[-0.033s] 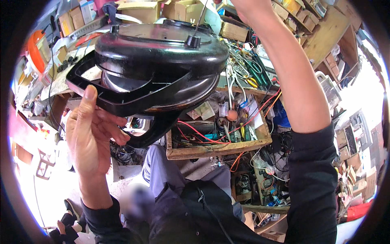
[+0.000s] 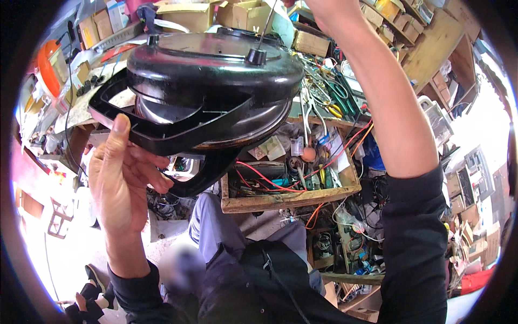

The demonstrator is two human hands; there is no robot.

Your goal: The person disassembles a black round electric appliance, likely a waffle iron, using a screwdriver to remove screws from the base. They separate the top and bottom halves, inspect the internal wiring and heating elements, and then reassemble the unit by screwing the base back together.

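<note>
Black round appliance (image 2: 216, 75) sits up before you, left of centre, in front of the cluttered workbench (image 2: 116, 67), its broad flat face turned upward. Whether anything besides your hand bears its weight cannot be told. Your left hand (image 2: 123, 175) pinches the looped handle (image 2: 181, 139) at its near left corner: the thumb lies against the outer rim and the fingers curl underneath. A second curved black piece (image 2: 208, 171) hangs below, close to your fingertips.

Your right hand (image 2: 330, 12) is raised at the top edge, partly cut off, so whether its fingers are closed on anything cannot be told. Near it, a thin metal shaft (image 2: 268, 22) slants down to the dark stubby foot (image 2: 256, 56) on the upper face. Beneath the appliance, to its right, an open wooden drawer (image 2: 291, 201) holds red wires (image 2: 267, 176) and tools; yellow-handled pliers (image 2: 334, 111) lie beyond it.
</note>
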